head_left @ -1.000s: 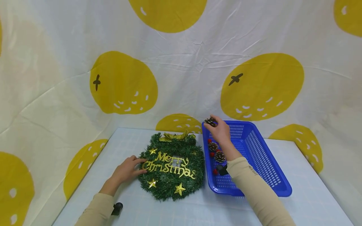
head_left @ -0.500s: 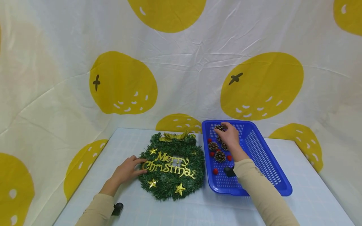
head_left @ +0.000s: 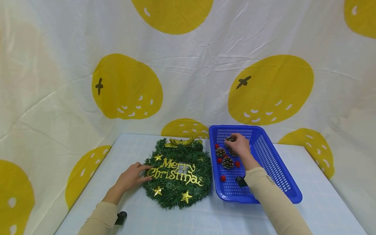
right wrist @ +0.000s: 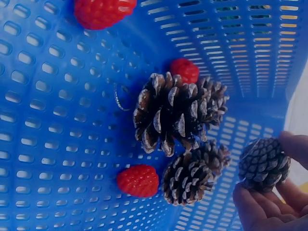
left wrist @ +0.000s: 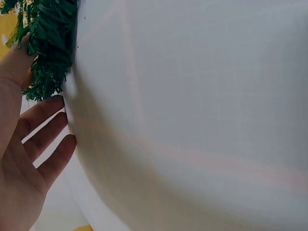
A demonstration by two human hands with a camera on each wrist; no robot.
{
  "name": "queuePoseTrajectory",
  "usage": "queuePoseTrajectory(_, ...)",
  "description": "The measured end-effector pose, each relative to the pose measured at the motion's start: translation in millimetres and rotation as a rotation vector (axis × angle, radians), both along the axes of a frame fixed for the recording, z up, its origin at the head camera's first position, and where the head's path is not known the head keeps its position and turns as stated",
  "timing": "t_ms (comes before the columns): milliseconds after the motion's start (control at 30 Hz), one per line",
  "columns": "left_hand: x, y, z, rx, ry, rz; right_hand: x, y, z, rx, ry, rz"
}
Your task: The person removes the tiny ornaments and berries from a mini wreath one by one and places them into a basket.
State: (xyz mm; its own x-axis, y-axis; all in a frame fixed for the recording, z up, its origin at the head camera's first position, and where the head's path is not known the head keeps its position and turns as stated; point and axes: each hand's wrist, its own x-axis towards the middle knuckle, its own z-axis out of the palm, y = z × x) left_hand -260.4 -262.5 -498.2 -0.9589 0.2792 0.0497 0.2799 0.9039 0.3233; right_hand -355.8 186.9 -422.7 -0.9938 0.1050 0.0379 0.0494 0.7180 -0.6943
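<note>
A green tinsel wreath (head_left: 167, 195) with gold "Merry Christmas" lettering and gold stars lies flat on the table. My left hand (head_left: 132, 178) rests at its left edge, thumb and forefinger touching the tinsel. In the left wrist view the other fingers (left wrist: 55, 159) are loosely extended beside the green tinsel (left wrist: 50, 48). My right hand (head_left: 241, 146) is over the far part of a blue plastic basket (head_left: 282, 166), pinching a pine cone (right wrist: 263, 163) between thumb and fingers. Several more pine cones (right wrist: 168, 115) and red berries (right wrist: 138, 181) lie in the basket below.
The basket stands right of the wreath, near the back cloth (head_left: 202, 75) printed with yellow fruit. A gold bow (head_left: 182, 142) tops the wreath. Black wrist-camera pieces show by both forearms. Pale checked cloth covers the table (head_left: 188, 222).
My right hand, holding the pine cone, has moved from the basket's far left rim rightward, nearer, and lower over the basket. The left hand and wreath have stayed put.
</note>
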Motion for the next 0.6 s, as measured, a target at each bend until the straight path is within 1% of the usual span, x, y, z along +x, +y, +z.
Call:
queuePoseTrajectory(267,0.2,-1.1,1.0,0.005,0.009,-0.008,1.7,-0.3,-0.3,0.027,0.0,0.009)
queuePoseTrajectory(500,-0.3,-1.5,0.7,0.004,0.012,-0.014,2.2,0.1,-3.0,0.034,-0.03,0.016)
queuePoseTrajectory(600,-0.1,-1.2,1.0,-0.003,0.01,-0.014,2.9,0.7,-3.4,0.036,-0.03,0.017)
